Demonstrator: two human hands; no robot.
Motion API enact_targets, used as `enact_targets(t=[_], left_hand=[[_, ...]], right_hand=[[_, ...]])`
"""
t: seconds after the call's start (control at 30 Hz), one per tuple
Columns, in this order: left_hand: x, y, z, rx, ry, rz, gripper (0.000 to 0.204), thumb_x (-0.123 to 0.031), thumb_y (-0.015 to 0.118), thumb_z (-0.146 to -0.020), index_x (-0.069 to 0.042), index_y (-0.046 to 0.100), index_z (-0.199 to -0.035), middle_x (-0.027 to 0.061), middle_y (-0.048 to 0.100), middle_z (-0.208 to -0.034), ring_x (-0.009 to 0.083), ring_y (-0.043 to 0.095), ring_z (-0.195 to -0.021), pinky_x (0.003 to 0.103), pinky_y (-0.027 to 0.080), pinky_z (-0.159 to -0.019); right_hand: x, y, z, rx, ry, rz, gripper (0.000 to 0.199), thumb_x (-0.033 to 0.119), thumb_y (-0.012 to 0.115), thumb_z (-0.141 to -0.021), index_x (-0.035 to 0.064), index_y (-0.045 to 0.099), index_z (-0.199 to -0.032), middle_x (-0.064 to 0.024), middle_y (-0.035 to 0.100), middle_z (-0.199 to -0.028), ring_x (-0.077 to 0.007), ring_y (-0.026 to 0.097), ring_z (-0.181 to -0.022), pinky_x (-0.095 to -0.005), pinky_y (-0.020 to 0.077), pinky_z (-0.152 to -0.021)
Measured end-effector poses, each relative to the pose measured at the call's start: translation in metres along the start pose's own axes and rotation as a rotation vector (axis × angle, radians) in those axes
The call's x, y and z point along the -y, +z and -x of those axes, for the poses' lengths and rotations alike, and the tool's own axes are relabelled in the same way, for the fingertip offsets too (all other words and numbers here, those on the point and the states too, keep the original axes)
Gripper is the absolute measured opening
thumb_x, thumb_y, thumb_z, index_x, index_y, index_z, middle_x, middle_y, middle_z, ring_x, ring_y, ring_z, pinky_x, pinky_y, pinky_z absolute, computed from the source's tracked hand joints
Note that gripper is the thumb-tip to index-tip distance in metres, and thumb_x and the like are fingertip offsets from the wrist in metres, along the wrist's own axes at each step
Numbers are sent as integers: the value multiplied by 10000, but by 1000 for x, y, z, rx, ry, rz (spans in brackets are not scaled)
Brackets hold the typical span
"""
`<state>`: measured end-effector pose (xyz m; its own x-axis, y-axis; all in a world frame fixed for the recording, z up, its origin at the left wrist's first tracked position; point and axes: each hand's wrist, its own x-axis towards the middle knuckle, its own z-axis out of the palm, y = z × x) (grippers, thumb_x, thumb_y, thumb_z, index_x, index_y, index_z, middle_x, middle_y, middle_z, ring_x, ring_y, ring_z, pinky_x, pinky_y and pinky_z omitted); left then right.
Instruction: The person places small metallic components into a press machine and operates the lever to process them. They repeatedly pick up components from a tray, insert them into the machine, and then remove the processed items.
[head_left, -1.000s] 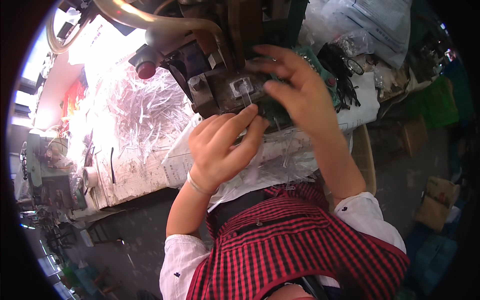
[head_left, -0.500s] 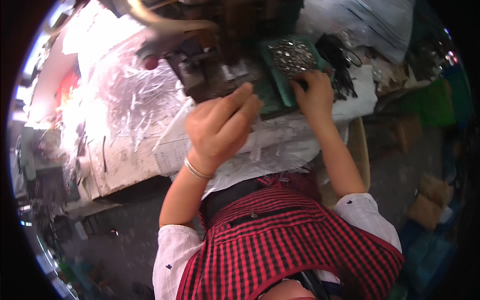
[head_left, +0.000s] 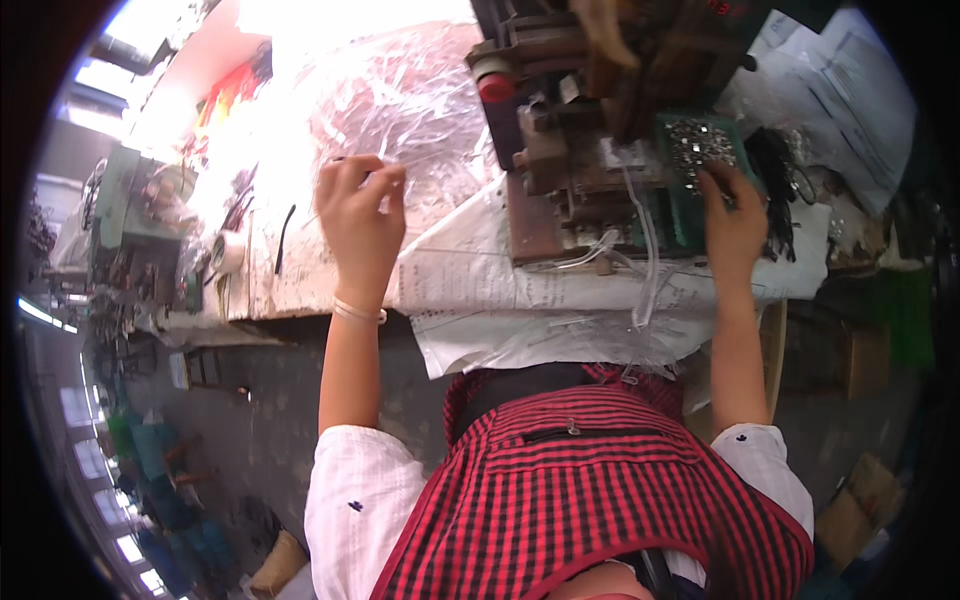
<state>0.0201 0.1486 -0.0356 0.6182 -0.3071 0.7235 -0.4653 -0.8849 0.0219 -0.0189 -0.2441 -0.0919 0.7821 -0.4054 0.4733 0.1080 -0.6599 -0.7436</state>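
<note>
My left hand [head_left: 358, 215] is raised over the left part of the table, beside a heap of clear plastic strips [head_left: 400, 120]. Its fingers are curled in toward the thumb; whatever they may hold cannot be made out. My right hand [head_left: 737, 222] reaches into the green tray [head_left: 680, 222] of small shiny metal pieces [head_left: 700, 145], fingertips bent together among them. Anything pinched there is too small to name. Between the hands stands a dark metal bench machine [head_left: 545, 150]. A clear strip [head_left: 645, 235] runs from its middle down over the table edge.
A red knob [head_left: 494, 86] sticks out on the machine's left side. White printed sheets [head_left: 470, 265] cover the table's front edge. Black cords [head_left: 775, 185] lie right of the tray, near a large plastic bag [head_left: 840, 100]. A tape roll [head_left: 228, 252] sits at far left.
My left hand has gone from in front of the machine leftward to the strip heap. My right hand stays at the tray. The whole view has shifted, showing more of the machine.
</note>
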Motion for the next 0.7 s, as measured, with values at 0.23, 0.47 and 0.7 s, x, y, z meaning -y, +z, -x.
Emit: enact_targets(t=[0.23,0.47,0.7], left_hand=[[28,86,29,-79,-75,48,116,-40,691,-890,-89,782,-945,101,741,-953,282,678,-874,386,549,-783],[16,44,28,-106,-806,1045,304,-55,605,-1031,14,606,-1328,119,768,-1037,129,701,-923,256,513,-845],[-33,67,6,-119,-645,709,149,-141,718,-990,1,760,-966,27,738,-870,43,568,-659,211,433,-597]], right_hand=[[-43,-47,21,-133,-132,273,133,18,695,-897,26,738,-1023,-141,731,-1009,-315,692,-957,-375,530,-869],[-44,-87,52,-208,59,122,163,-4,701,-892,35,749,-1042,-97,739,-1032,-259,689,-989,-361,520,-886],[74,-8,-26,-17,-314,-284,183,0,729,-850,26,741,-1031,-110,739,-985,-259,710,-920,-344,540,-852]])
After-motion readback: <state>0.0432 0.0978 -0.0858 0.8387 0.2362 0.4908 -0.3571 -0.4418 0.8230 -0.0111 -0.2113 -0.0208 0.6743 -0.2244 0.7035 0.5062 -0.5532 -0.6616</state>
